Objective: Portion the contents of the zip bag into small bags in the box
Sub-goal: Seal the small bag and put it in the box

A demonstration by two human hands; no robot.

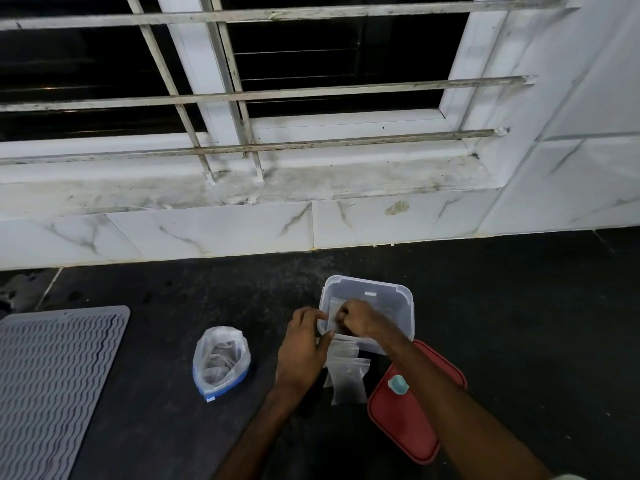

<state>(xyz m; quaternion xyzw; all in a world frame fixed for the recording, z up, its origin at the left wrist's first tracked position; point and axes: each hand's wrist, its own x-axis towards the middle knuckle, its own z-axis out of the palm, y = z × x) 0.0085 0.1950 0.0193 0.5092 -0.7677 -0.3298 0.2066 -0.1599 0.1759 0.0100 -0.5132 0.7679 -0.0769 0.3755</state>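
Only two label-like patches show, and neither can be read: a small white rectangle (370, 293) on the far wall of the box (401, 306), and a white tab (210, 398) on the blue strip of the zip bag (221, 362). The zip bag stands on the dark counter (519, 323) well left of the box, mouth up and gaping, its top rolled down so the blue strip rings the base. Greyish contents lie inside, too dim to name. The box sits open near the middle. The right hand (356, 322) reaches over the near rim into it, fingers curled and pinching a small bag (333, 311) that stands upright by the left wall, long axis up and down. The left hand (304, 348) clasps the box's near-left corner, thumb on the near wall, fingers over the rim; whether its fingertips also touch the small bag I cannot tell. Spare bags (348, 379) lie flat and overlapping on the counter just before the box, long sides running from the person toward it. The red lid (398, 420) lies to their right, partly under the right forearm, long axis likewise near to far, a teal plug (397, 384) on top. A grey ribbed mat (52, 382) lies at far left.
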